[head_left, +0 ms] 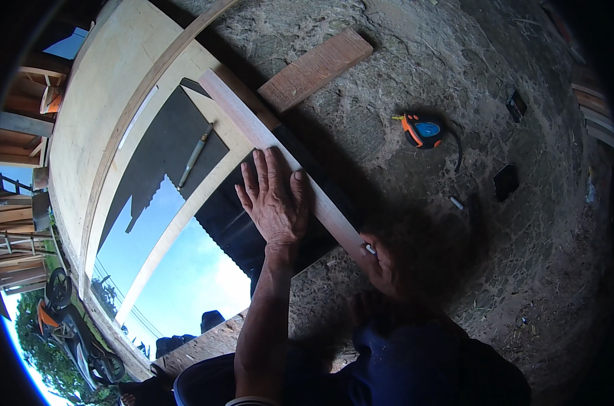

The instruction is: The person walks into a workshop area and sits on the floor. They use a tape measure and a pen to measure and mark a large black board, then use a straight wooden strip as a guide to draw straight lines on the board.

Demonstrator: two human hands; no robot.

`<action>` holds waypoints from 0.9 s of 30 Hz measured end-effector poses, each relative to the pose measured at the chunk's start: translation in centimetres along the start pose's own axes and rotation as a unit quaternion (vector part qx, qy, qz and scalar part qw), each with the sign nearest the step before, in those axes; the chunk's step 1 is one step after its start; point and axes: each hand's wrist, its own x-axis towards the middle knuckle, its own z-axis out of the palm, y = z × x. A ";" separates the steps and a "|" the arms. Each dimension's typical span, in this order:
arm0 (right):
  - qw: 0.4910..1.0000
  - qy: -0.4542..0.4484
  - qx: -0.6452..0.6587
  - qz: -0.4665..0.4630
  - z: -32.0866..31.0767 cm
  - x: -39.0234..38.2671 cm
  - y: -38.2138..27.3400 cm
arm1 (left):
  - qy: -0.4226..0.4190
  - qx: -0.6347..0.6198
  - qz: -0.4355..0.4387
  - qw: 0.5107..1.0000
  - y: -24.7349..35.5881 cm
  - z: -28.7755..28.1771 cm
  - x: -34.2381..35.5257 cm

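My left hand (274, 203) lies flat with its fingers spread, pressing beside and partly on a long pale wooden strip (239, 115). Under that strip is a reflective glass sheet (219, 257), which mirrors sky and a corrugated roof edge. At the strip's near end, my right hand (387, 267) is closed, in shadow, and a small white stick-like thing (370, 249) shows between its fingers. How far its fingers wrap the strip cannot be made out. A slim pen-shaped tool (196, 155) rests on the glass, left of my left hand.
A pale plywood board (111, 74) carries the glass, and a thin curved-looking batten (111, 149) crosses it. On the rough ground lie a wood offcut (314, 68), an orange-and-black tape measure (422, 130), a small white piece (457, 203) and dark flat objects (506, 183). A motorcycle (80, 331) stands lower left.
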 end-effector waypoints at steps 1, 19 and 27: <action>1.000 0.000 -0.002 0.010 0.2 -0.1 0.2 | 0.000 -0.001 0.000 1.000 0.0 0.1 0.0; 1.000 -0.002 0.000 -0.009 -0.4 0.3 -0.6 | -0.007 0.004 -0.001 1.000 0.0 -0.1 0.1; 0.999 -0.004 0.031 -0.019 -0.2 0.3 -0.1 | 0.019 0.006 0.002 1.000 -0.4 0.6 0.1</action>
